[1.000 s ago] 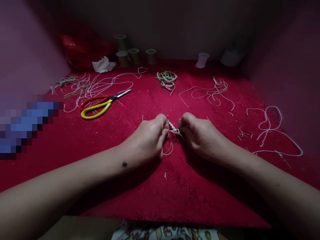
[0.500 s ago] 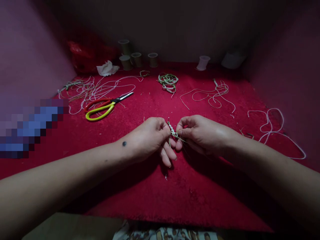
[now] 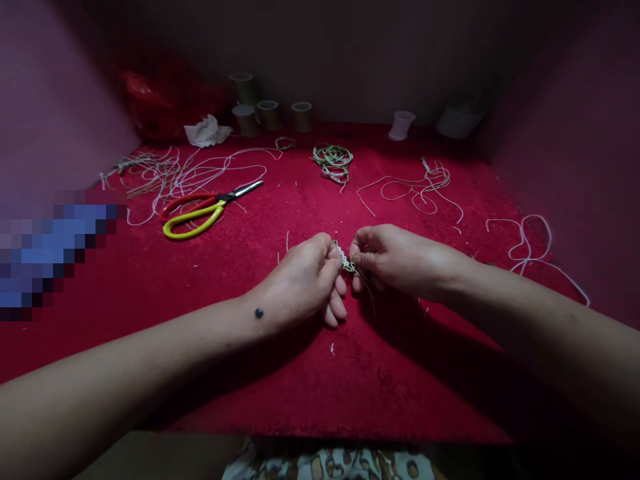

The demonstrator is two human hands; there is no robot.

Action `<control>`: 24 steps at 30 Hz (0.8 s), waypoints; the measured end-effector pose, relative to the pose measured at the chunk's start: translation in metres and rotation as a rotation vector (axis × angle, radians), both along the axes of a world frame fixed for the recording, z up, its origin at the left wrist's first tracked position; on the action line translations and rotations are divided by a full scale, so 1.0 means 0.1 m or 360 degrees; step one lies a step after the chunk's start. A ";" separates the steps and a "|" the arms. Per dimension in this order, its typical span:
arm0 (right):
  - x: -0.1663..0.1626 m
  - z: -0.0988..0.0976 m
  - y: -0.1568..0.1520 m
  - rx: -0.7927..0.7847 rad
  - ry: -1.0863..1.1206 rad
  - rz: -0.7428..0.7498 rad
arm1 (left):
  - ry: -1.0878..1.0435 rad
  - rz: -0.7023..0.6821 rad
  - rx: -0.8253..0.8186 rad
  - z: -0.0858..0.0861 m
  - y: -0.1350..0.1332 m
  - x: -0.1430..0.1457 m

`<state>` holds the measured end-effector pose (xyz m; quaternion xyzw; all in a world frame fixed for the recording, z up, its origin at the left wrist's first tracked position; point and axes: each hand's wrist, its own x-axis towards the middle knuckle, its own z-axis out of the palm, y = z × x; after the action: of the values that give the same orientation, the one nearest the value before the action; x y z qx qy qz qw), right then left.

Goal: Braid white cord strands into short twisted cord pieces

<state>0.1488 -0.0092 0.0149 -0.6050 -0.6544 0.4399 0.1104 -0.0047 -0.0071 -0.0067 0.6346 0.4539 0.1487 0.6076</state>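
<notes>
A short white-and-green braided cord is held just above the red cloth at the centre. My left hand pinches its left side with thumb and forefinger, the other fingers curled below. My right hand pinches the cord's right end, fingers closed. The two hands nearly touch. Thin loose ends hang down from the cord between them.
Red-and-yellow scissors lie at the left. Loose white cords sprawl at the back left, more white cords at the right and far right. A pile of finished braids sits at the back centre. Spools and a crumpled tissue line the back wall.
Both hands have drawn closer together over the cord. My right hand has turned palm-inward and lifted slightly; the hanging loop under my left hand no longer shows.
</notes>
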 end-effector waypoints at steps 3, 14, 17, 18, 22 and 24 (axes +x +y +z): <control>-0.03 -0.02 -0.01 -0.0022 0.0014 -0.0065 | -0.0034 -0.0010 0.0056 -0.05 0.00 -0.01; -0.15 -0.12 -0.06 -0.0169 0.0148 -0.0394 | -0.0047 -0.0023 0.0138 -0.01 -0.03 0.01; -0.17 -0.16 -0.08 0.0072 -0.0044 -0.0432 | -0.0053 -0.0034 0.0156 -0.01 -0.04 0.02; -0.18 -0.17 -0.09 0.0164 -0.0102 -0.0437 | -0.0049 -0.0049 0.0172 -0.02 -0.03 0.01; -0.20 -0.20 -0.13 0.0395 -0.0227 -0.0453 | -0.0002 -0.0094 0.0218 -0.04 -0.01 0.01; -0.20 -0.21 -0.16 0.0552 -0.0348 -0.0423 | 0.0021 -0.0096 0.0206 -0.04 -0.01 0.01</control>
<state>0.1289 -0.0254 -0.0057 -0.7018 -0.6429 0.2344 0.1981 -0.0039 -0.0077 -0.0112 0.6868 0.4280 0.1552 0.5666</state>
